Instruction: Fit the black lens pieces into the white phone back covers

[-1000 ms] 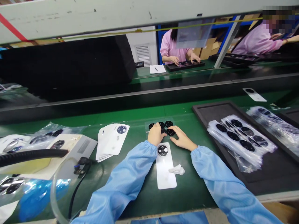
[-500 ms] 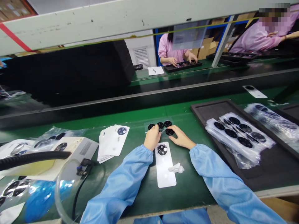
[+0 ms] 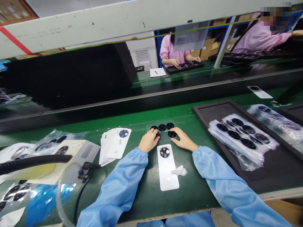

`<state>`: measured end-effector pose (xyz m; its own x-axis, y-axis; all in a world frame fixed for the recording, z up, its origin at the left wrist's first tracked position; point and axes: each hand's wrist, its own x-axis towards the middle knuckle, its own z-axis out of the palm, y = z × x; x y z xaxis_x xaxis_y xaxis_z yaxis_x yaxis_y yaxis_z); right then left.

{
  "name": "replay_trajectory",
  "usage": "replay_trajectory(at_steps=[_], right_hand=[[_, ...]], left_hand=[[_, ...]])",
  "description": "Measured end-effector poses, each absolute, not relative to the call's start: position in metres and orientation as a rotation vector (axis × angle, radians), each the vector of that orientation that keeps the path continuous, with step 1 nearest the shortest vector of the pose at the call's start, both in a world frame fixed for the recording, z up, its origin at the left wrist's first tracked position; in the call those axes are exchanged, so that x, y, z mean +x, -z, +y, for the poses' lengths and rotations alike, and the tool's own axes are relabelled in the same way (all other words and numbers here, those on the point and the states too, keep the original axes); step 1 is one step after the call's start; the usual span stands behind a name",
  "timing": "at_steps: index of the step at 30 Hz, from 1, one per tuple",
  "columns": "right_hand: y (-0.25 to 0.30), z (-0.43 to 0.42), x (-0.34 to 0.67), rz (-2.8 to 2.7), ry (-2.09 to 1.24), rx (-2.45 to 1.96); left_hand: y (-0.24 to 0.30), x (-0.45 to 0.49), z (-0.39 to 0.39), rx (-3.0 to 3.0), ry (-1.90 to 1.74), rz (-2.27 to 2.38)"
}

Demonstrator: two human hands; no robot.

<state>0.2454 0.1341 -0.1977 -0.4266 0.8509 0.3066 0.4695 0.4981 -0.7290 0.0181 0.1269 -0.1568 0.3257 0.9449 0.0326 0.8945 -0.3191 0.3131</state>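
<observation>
Hiding part of the lower-left black lens disc (image 3: pixel 158 136), the left hand (image 3: pixel 149 140) has shifted leftward since the earlier frame, baring more of that disc; whether its fingers pinch anything I cannot tell. The right hand (image 3: pixel 183 140), unmoved, has thumb and forefinger spread at the lower-right black lens disc (image 3: pixel 172 134). Three upper discs (image 3: pixel 162 127) line up beyond, the leftmost partly covered. Nearer lies a white phone back panel (image 3: pixel 168 175).
</observation>
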Motion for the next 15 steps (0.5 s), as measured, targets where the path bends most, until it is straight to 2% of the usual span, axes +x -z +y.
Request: replay_trajectory(at_steps=[8,15], right_hand=[[0.199,0.134,0.245,-2.079,-0.726,-1.08],[0.199,0.135,0.245,-2.085,-0.712,-1.076]], left_hand=[[0.145,0.007,0.139,2.303,-0.144,1.366],[0.144,0.004,0.149,2.083,-0.287,1.284]])
